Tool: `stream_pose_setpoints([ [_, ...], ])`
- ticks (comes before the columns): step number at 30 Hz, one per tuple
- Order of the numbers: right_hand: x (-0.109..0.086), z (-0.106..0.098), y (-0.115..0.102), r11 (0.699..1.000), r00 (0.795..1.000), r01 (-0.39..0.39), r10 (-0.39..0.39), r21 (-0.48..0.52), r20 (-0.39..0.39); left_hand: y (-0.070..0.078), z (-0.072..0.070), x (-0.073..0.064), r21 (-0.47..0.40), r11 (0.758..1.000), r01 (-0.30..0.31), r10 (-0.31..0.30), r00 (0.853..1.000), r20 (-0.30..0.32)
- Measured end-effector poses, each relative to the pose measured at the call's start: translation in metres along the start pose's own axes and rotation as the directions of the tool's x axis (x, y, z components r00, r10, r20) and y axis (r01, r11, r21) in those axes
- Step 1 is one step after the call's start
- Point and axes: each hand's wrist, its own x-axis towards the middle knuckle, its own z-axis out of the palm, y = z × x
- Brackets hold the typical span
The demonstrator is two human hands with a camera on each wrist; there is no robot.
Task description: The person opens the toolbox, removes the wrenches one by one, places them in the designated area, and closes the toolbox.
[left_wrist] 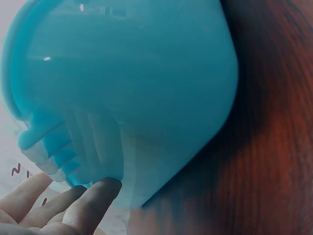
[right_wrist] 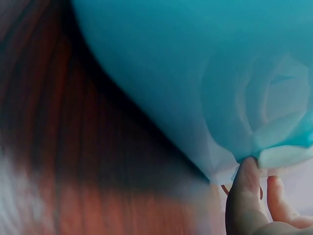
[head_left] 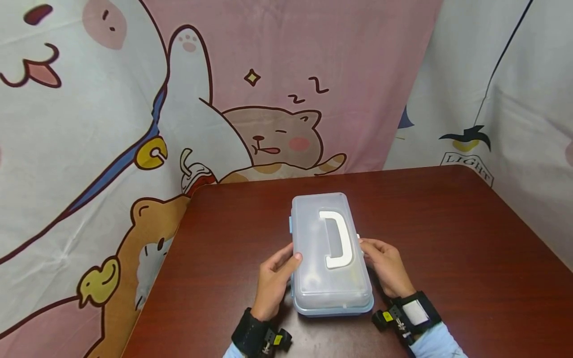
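A plastic storage box (head_left: 313,278) with a translucent lid, a white handle and a light blue base rests on the brown table. At its left side, my left hand (head_left: 274,283) touches it, thumb over the lid's edge. The left wrist view shows fairly straight fingers (left_wrist: 95,203) with tips at the blue side wall (left_wrist: 146,88), beside the ridged hinge. On the opposite side, my right hand (head_left: 388,266) pinches a white latch (right_wrist: 283,155) between thumb and finger. The lid sits down on the base.
The brown table (head_left: 470,248) extends around the box to both sides. A cloth with cartoon animals (head_left: 286,139) hangs behind it, and a pale cloth (head_left: 528,149) hangs at the right. Each wrist wears a black strap (head_left: 251,330) with a small camera.
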Motion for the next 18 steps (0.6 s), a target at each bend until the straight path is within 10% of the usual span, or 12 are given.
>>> stream_pose_setpoints([
  [18,0.0011,-0.0046,-0.0029,0.990,0.989,-0.076,0.060,0.116,0.134,0.0021,-0.0010,0.0006,-0.004,0.999,0.036,-0.036,0.999,-0.006],
])
